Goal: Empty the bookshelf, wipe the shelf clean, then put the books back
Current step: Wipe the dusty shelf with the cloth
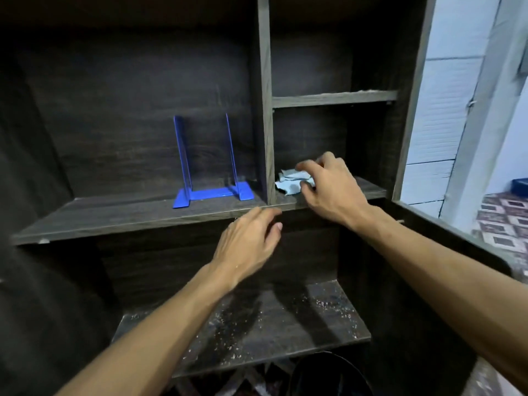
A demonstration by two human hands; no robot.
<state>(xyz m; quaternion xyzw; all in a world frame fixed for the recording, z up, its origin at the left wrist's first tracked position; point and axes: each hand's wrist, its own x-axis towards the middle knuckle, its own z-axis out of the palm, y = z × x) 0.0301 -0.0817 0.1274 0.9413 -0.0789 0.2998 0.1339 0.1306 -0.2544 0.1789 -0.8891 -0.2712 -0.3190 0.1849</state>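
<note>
A dark wooden bookshelf [137, 221] fills the view, with no books on it. A crumpled pale blue cloth [290, 181] lies in the narrow right compartment, close to the divider. My right hand [333, 190] is over the cloth, fingers spread and touching it, not clearly gripping. My left hand [248, 244] hovers below the shelf's front edge near the divider, fingers loosely apart and holding nothing. Two blue metal bookends [211, 178] stand upright on the wide left shelf.
A vertical divider [264, 110] splits the shelf, with a short upper shelf [334, 98] on the right. A dusty, speckled lower board [257, 324] sits beneath my arms. A dark round bin rim [328, 375] shows at the bottom. White wall and patterned floor lie right.
</note>
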